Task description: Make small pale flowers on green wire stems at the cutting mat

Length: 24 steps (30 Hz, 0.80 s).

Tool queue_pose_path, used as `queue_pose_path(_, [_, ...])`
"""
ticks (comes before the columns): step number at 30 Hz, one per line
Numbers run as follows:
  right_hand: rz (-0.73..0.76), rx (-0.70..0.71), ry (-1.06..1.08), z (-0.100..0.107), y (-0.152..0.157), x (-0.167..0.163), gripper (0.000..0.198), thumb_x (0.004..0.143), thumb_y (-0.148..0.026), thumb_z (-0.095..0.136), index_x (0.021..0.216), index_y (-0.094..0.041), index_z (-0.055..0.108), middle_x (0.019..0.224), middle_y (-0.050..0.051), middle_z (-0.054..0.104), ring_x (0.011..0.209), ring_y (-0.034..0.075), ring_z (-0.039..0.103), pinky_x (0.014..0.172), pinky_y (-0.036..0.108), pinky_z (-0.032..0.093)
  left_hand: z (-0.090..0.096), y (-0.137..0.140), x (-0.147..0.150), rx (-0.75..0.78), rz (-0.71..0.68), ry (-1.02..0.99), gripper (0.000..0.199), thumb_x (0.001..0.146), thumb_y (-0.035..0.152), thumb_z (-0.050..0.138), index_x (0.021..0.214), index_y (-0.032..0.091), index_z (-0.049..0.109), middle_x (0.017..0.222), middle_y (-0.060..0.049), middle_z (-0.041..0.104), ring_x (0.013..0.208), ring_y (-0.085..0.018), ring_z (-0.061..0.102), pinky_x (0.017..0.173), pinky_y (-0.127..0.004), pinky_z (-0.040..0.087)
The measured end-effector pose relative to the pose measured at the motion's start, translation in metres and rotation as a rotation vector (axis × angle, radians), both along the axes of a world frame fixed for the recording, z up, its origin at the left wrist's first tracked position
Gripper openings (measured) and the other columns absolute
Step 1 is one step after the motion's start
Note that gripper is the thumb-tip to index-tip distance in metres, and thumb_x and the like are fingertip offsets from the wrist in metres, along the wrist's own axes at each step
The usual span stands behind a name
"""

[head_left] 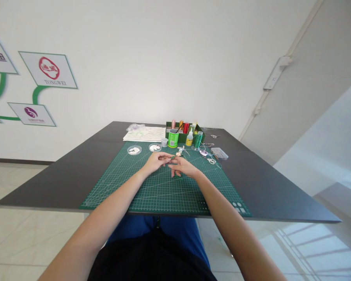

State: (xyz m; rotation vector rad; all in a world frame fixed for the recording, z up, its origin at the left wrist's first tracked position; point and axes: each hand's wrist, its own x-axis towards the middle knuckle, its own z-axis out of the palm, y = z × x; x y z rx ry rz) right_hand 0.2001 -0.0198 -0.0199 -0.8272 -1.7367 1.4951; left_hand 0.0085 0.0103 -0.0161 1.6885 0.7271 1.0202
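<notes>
My left hand [157,161] and my right hand [185,167] meet over the middle of a green cutting mat [160,195]. The fingertips of both are closed on a small, thin dark green piece [172,157], too small to make out fully. A pale flower-like piece [178,154] shows just beyond the right fingers; whether it joins the green piece I cannot tell. The lower fingers of the right hand hang loosely curled over the mat. Just behind lie small whitish ornaments [181,149] with thin wires or threads.
Two shallow dishes, one to the left [134,150] and one nearer the middle [155,147], hold small pieces. Behind stand a green can [173,139], a glue bottle [189,138] and a box [181,138] of thread spools. Scissors [211,160] and a clear case [219,153] lie right.
</notes>
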Motion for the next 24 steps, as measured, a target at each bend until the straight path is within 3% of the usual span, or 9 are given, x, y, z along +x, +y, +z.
queue_pose_path(3, [-0.036,0.012,-0.040,-0.004,0.004,0.002,0.051,0.083,-0.041,0.074,0.121,-0.013,0.056,0.074,0.004,0.075,0.047,0.012,0.062,0.040,0.019,0.043,-0.001,0.001,0.000,0.004,0.056,0.011,0.035,0.071,0.036,0.083,0.095,0.012,0.078,0.061,-0.001,0.066,0.047,-0.009,0.049,0.048,-0.022,0.037])
queue_pose_path(7, [-0.123,0.042,-0.090,-0.005,0.008,0.006,0.053,0.086,-0.044,0.069,0.124,-0.008,0.060,0.050,-0.006,0.060,0.035,0.008,0.047,0.035,0.017,0.030,-0.003,0.004,-0.001,0.007,0.151,0.002,0.030,0.073,0.031,0.081,0.096,0.012,0.077,0.062,-0.001,0.065,0.047,-0.010,0.049,0.047,-0.023,0.037])
queue_pose_path(11, [-0.136,0.074,-0.102,0.000,0.007,0.010,0.052,0.089,-0.047,0.062,0.125,-0.009,0.065,0.046,-0.007,0.056,0.032,0.007,0.041,0.034,0.017,0.024,-0.004,0.007,-0.002,0.004,0.230,-0.021,0.022,0.076,0.024,0.077,0.095,0.013,0.077,0.067,-0.002,0.068,0.050,-0.010,0.052,0.052,-0.024,0.042])
queue_pose_path(24, [-0.137,0.150,-0.181,0.000,0.008,0.013,0.053,0.090,-0.038,0.056,0.134,-0.009,0.064,0.040,-0.008,0.052,0.029,0.007,0.036,0.034,0.017,0.028,-0.005,0.010,-0.003,0.116,0.306,0.037,0.013,0.074,0.023,0.078,0.083,0.015,0.074,0.068,-0.003,0.068,0.055,-0.013,0.058,0.054,-0.025,0.046])
